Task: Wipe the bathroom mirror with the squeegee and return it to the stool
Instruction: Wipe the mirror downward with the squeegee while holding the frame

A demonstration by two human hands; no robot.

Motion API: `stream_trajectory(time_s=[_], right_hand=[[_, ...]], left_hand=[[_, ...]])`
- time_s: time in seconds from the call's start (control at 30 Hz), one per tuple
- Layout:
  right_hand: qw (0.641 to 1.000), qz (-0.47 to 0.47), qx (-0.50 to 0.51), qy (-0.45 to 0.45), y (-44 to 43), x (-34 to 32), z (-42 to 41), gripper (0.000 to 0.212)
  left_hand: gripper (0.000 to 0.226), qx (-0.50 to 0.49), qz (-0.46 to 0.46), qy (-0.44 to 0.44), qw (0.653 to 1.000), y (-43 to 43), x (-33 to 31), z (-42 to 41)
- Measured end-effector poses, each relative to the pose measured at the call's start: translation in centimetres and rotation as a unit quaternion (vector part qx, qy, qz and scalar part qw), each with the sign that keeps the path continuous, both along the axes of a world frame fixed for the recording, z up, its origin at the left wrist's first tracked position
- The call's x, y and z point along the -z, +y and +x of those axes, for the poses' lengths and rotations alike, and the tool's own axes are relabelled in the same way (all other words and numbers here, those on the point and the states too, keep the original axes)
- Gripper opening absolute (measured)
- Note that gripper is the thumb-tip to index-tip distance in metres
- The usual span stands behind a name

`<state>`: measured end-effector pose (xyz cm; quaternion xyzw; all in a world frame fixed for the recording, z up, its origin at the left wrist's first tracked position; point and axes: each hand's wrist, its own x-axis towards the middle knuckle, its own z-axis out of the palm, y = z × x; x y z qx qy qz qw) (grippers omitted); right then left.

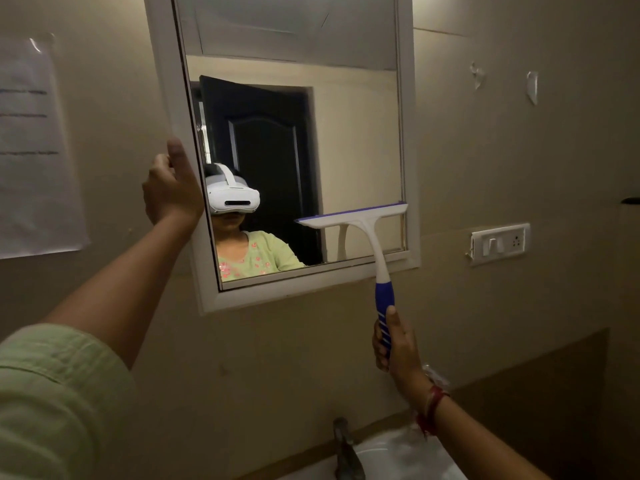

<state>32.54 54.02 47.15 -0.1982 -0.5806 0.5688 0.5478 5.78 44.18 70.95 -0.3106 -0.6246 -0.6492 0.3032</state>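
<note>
Head view, looking up at the mirror (356, 143) over the sink (405, 455). The right hand (394, 348) has its fingers wrapped round the low end of the squeegee (372, 244)'s blue grip, thumb lying up along the handle. From that hand the handle runs up and a little inward, crossing the bottom of the white frame (304, 282). The blade sits above the hand, flat against the lower right part of the glass, with its outer end right up at the frame's side rail. Holding it that far down the grip looks like a reach thing: the mirror is high and the arm is stretched.

The left hand (171, 192) is up on the other side, clamped on the frame's left edge, thumb pointing up along the front and fingers curled round behind. My guess is it's there to brace the mirror. The thing looks tilted off the wall, like a cabinet door, so pressing the blade on it would probably swing it otherwise.

Progress-wise I'd say mid-wipe, with the blade low on the glass and only a short strip left under it. I can't tell from here how clean the rest is. The stool isn't in shot at all, so the return part isn't done.

Below the right hand there's a tap (346, 448), and out past it on the wall a switch plate (498, 242).
</note>
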Motion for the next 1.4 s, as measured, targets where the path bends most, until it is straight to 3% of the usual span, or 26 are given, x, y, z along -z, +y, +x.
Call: stream_trajectory(time_s=[0.1,0.23,0.4,0.6,0.73,1.03,1.13,1.4], right_hand=[[1.0,-0.02,0.001,-0.011,-0.1,1.4,0.1,0.057],[0.999,-0.042,0.0,-0.005,-0.4,3.3,0.3,0.062],[0.998,-0.065,0.008,-0.009,-0.7,5.0,0.5,0.042],[0.998,-0.063,0.01,-0.011,-1.5,5.3,0.7,0.066],[0.997,-0.078,0.01,-0.01,-1.7,5.7,1.0,0.054],[0.997,-0.076,0.013,-0.025,-2.8,4.9,1.7,0.059],[0.997,-0.068,0.017,-0.044,-3.4,4.6,2.0,0.048],[0.996,-0.082,0.001,-0.041,-4.7,3.4,3.6,0.045]], left_hand=[[0.062,0.008,0.002,0.0,1.0,0.0,0.0,0.1],[0.055,0.013,0.0,-0.001,1.0,-0.1,0.0,0.2],[0.051,0.014,-0.003,-0.002,1.0,-0.1,0.1,0.2],[0.052,0.015,-0.004,0.002,1.0,-0.1,0.0,0.2],[0.058,0.017,-0.004,0.001,1.0,-0.1,0.0,0.1],[0.044,0.025,-0.016,-0.014,0.999,-0.2,-0.1,0.4],[0.043,0.028,-0.024,-0.011,0.999,-0.3,-0.2,0.6],[0.045,0.009,-0.025,-0.009,1.0,-0.3,-0.1,0.5]])
